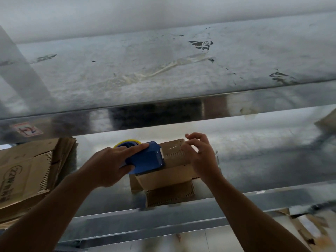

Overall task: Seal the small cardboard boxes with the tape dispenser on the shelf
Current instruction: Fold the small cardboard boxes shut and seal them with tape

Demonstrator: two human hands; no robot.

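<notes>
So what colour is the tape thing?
The tape dispenser is blue, its roll yellow-edged; it shows in the head view.

Dim, hazy, softly blurred picture; glare streaks the metal shelf [163, 113] edge.

The tape dispenser [145, 159] sits on the small box [169, 171] on the shelf [254, 160], flattened cardboard [27, 170] well left.
</notes>
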